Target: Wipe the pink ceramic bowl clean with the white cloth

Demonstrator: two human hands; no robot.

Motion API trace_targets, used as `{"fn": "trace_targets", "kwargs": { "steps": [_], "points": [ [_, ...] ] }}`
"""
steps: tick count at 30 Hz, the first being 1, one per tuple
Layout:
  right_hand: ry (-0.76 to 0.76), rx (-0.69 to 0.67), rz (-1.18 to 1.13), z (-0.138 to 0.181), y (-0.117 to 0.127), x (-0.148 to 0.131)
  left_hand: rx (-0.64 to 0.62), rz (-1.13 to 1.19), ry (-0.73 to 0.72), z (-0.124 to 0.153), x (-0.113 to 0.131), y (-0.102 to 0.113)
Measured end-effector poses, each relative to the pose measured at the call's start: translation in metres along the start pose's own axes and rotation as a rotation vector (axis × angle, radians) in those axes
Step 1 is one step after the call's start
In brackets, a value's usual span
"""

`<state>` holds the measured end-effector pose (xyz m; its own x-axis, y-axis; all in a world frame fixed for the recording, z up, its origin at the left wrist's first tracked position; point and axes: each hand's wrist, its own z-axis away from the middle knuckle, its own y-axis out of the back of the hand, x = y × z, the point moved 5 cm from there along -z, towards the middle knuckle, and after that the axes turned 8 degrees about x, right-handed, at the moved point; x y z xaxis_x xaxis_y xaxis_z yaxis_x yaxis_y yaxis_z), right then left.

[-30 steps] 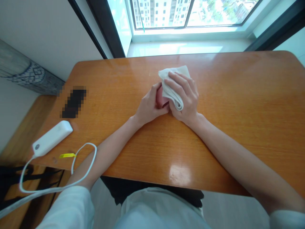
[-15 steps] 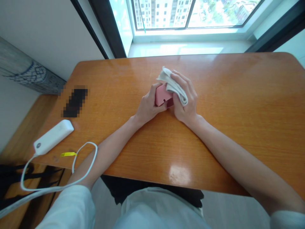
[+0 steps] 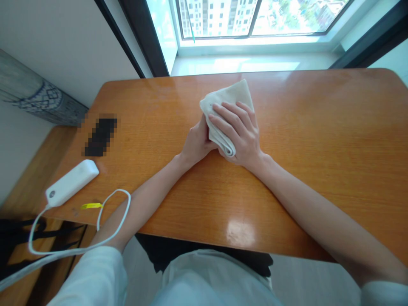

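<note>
While wiping is midway | I see right hand (image 3: pixel 240 134) fingers pressing cloth (image 3: pixel 228 102) | left hand (image 3: pixel 195 144) gripping something hidden beneath, on counter (image 3: pixel 318 140)

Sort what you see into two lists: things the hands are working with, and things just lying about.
In hand: white cloth, pressed down by the right hand; left hand against whatever the cloth covers, hidden now.

Lying about: white power strip, its cable, yellow tag, blurred dark item, all on the table.
</note>
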<state>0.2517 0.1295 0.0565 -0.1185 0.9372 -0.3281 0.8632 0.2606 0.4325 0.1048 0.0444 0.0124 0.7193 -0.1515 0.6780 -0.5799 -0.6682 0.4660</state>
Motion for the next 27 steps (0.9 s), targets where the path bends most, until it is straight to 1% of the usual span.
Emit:
{"fn": "trace_targets", "kwargs": {
  "steps": [2,5,7,8,11,13,15,18,19,21,24,26,27],
  "points": [
    [-0.05,0.033,0.007,0.0,0.0,0.005,0.01,-0.004,0.018,-0.001,0.002,0.0],
    [-0.226,0.15,-0.008,0.003,0.003,0.023,0.035,-0.009,0.018,-0.003,0.008,0.001],
    [-0.266,0.164,0.002,0.005,0.004,0.026,0.036,-0.001,0.01,-0.003,0.01,0.002],
    [-0.242,0.14,0.02,0.005,0.004,0.024,0.034,0.005,0.012,-0.002,0.009,0.002],
    [-0.085,0.014,0.071,0.002,-0.001,0.007,0.009,0.012,0.02,0.0,0.003,0.002],
    [-0.011,-0.048,0.078,0.001,-0.004,0.0,-0.005,0.015,0.028,0.0,0.001,0.002],
    [-0.027,-0.03,0.07,0.0,-0.002,0.004,0.007,0.014,0.039,-0.001,0.002,0.002],
    [-0.143,0.104,0.073,0.002,0.005,0.018,0.034,-0.015,0.046,-0.002,0.005,0.002],
    [-0.153,0.121,0.085,0.003,0.006,0.02,0.036,-0.021,0.043,-0.002,0.005,0.002],
    [-0.084,0.074,0.103,0.004,0.002,0.013,0.019,-0.018,0.039,-0.001,0.003,0.002],
    [0.089,-0.065,0.076,0.005,-0.009,-0.007,-0.011,-0.011,0.044,0.001,-0.006,0.0],
    [0.11,-0.082,0.063,0.005,-0.011,-0.01,-0.015,-0.01,0.044,0.0,-0.009,-0.001],
    [0.077,-0.064,0.065,0.004,-0.01,-0.007,-0.004,-0.009,0.041,0.0,-0.008,-0.001]
  ]
}}
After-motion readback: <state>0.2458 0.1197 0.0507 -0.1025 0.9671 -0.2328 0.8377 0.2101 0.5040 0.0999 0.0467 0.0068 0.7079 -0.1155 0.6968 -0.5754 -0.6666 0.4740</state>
